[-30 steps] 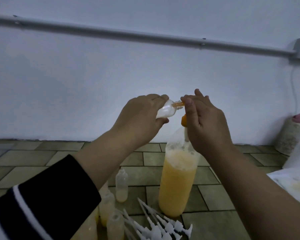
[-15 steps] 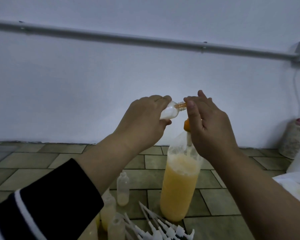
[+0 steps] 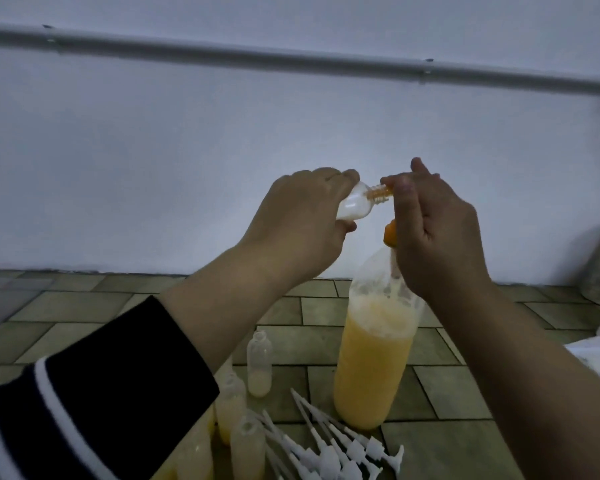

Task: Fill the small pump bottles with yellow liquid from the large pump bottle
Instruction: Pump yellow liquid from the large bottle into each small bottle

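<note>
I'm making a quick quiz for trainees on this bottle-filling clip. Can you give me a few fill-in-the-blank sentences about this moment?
1. The left hand holds a small bottle tipped on its ____.
2. The large bottle stands on the tiled floor with ____ liquid in it.
3. The loose white pump tops lie on the floor ____ of the large bottle, nearer the camera.
4. The right hand covers the large bottle's ____.

Missing words: side; yellow; in front; pump

One large clear plastic bottle of yellow liquid; at least five small clear plastic bottles, one of them held; a pile of white plastic pump tops, too tangled to count.
</note>
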The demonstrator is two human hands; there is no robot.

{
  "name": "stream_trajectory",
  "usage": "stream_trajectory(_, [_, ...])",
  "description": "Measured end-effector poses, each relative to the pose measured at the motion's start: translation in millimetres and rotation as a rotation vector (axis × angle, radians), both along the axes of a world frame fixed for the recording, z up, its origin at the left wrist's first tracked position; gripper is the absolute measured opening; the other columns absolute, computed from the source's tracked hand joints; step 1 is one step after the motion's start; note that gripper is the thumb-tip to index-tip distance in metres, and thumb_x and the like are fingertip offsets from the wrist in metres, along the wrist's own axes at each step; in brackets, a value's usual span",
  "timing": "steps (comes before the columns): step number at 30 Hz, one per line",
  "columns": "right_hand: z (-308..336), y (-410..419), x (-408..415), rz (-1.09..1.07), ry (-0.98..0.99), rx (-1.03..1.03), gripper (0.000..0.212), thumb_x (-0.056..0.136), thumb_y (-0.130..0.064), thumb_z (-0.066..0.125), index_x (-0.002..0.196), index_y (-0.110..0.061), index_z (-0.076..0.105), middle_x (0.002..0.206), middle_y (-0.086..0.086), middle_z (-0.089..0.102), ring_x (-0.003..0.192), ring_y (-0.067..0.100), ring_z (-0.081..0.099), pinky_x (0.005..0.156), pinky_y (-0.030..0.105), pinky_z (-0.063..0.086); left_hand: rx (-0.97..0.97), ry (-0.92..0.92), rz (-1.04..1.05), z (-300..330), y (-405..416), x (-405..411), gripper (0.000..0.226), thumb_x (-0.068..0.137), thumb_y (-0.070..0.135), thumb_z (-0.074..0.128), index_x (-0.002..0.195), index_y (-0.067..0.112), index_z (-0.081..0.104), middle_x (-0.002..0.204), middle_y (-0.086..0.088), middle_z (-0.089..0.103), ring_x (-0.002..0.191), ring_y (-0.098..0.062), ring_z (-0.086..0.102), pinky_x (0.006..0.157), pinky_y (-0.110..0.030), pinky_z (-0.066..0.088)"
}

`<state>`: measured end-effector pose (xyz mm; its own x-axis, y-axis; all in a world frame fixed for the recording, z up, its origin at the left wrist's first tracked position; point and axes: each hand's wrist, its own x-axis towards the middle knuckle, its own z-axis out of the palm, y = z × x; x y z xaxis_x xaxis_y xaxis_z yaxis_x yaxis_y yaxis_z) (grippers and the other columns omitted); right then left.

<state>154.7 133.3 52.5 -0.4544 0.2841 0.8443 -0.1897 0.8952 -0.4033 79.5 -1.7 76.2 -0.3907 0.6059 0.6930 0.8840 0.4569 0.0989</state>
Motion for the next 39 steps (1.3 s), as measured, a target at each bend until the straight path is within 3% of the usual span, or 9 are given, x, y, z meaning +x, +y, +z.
stream_trajectory(3, [-12.4, 2.9, -4.4, -0.004, 0.072, -0.023, 0.038, 0.1, -0.029, 0.03, 0.103, -0.012, 0.064, 0.1, -0.014, 0.056, 0.133, 0.018, 0.039, 0.107, 0.039, 0.035, 0.013, -0.035, -0.012, -9.8, 4.7, 0.7, 0.047, 0.086, 0.027, 0.062, 0.131, 0.019, 0.049, 0.123, 0.002, 0.059, 0.105, -0.021, 0.055, 0.092, -0.032, 0.041])
stream_trajectory(7, [-25.0, 0.8, -8.2, 0.023, 0.082, -0.051, 0.041, 0.097, -0.03, 0.029, 0.102, -0.01, 0.064, 0.094, -0.01, 0.059, 0.133, 0.02, 0.041, 0.106, 0.041, 0.036, 0.009, -0.081, -0.03, -21.4, 5.7, 1.6, 0.049, 0.086, 0.025, 0.063, 0.132, 0.017, 0.049, 0.125, 0.0, 0.059, 0.106, -0.022, 0.055, 0.093, -0.035, 0.042])
stream_trajectory(12, [-0.4, 0.7, 2.6, 0.021, 0.017, -0.053, 0.042, 0.099, -0.03, 0.031, 0.097, -0.007, 0.066, 0.091, -0.014, 0.051, 0.131, 0.015, 0.04, 0.099, 0.02, 0.032, -0.042, 0.009, -0.002, -1.1, 1.2, -1.6, 0.045, 0.086, 0.026, 0.062, 0.129, 0.02, 0.049, 0.119, 0.002, 0.06, 0.103, -0.023, 0.055, 0.09, -0.039, 0.041])
stream_trajectory(19, [-21.3, 2.6, -7.5, -0.003, 0.142, -0.088, 0.041, 0.099, -0.027, 0.029, 0.102, -0.009, 0.065, 0.099, -0.015, 0.057, 0.132, 0.017, 0.041, 0.104, 0.039, 0.038, -0.006, -0.027, -0.011, -14.6, 10.4, 3.6, 0.049, 0.086, 0.023, 0.063, 0.133, 0.017, 0.048, 0.125, -0.001, 0.059, 0.108, -0.023, 0.055, 0.095, -0.038, 0.041])
stream_trajectory(24, [-16.4, 2.1, -5.7, 0.017, 0.065, -0.037, 0.041, 0.098, -0.03, 0.029, 0.102, -0.011, 0.065, 0.099, -0.016, 0.055, 0.133, 0.017, 0.04, 0.103, 0.023, 0.034, -0.056, -0.026, -0.009, -10.4, 4.0, -1.1, 0.046, 0.087, 0.025, 0.061, 0.13, 0.019, 0.047, 0.121, 0.0, 0.058, 0.104, -0.023, 0.054, 0.091, -0.037, 0.041])
stream_trajectory(30, [-13.4, 5.6, -8.2, -0.005, 0.12, -0.02, 0.04, 0.098, -0.03, 0.029, 0.105, -0.009, 0.063, 0.095, -0.003, 0.064, 0.131, 0.021, 0.043, 0.107, 0.034, 0.035, 0.022, 0.0, -0.031, -5.5, 5.6, 0.7, 0.043, 0.084, 0.023, 0.064, 0.126, 0.017, 0.052, 0.115, 0.0, 0.062, 0.098, -0.024, 0.057, 0.087, -0.04, 0.044])
stream_trajectory(32, [-23.9, 7.0, -12.1, -0.002, 0.155, -0.043, 0.04, 0.098, -0.027, 0.029, 0.104, -0.007, 0.063, 0.099, 0.002, 0.065, 0.129, 0.024, 0.046, 0.107, 0.032, 0.036, 0.013, -0.025, -0.044, -13.2, 8.2, 1.9, 0.045, 0.084, 0.022, 0.064, 0.127, 0.016, 0.051, 0.117, -0.001, 0.061, 0.1, -0.024, 0.056, 0.089, -0.039, 0.044])
stream_trajectory(39, [-12.5, 1.9, -10.0, -0.006, 0.072, -0.024, 0.045, 0.096, -0.034, 0.026, 0.1, -0.01, 0.065, 0.095, -0.013, 0.056, 0.132, 0.018, 0.042, 0.105, 0.03, 0.035, -0.07, -0.02, -0.002, -3.8, 2.5, -2.7, 0.044, 0.087, 0.025, 0.06, 0.129, 0.021, 0.047, 0.119, 0.002, 0.059, 0.103, -0.021, 0.054, 0.09, -0.036, 0.041])
